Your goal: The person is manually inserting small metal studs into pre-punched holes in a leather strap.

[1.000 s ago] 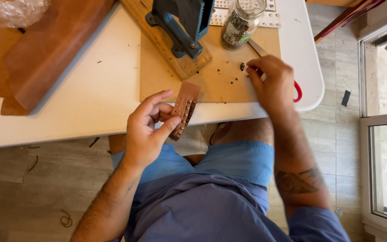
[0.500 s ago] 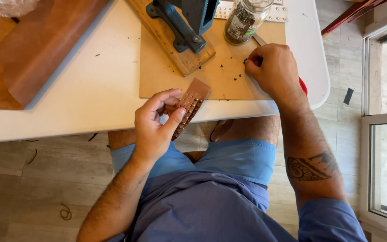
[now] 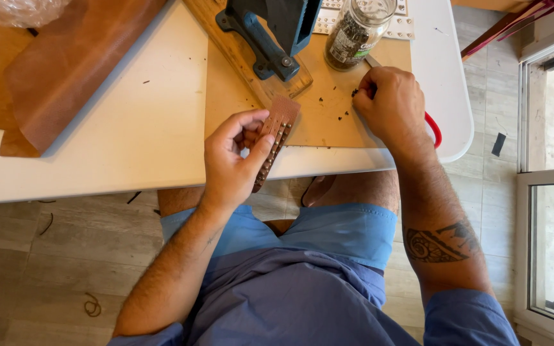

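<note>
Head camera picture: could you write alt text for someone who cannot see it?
Seen from above, a seated person's left hand holds a small studded leather strip at the edge of a white table, while the right hand pinches at tiny dark bits on a tan board. A glass jar, a blue press and a brown leather sheet lie nearby.

Brown studded leather strap (image 3: 276,138); blue press (image 3: 276,32); tan board (image 3: 328,109); white table (image 3: 129,141).
</note>
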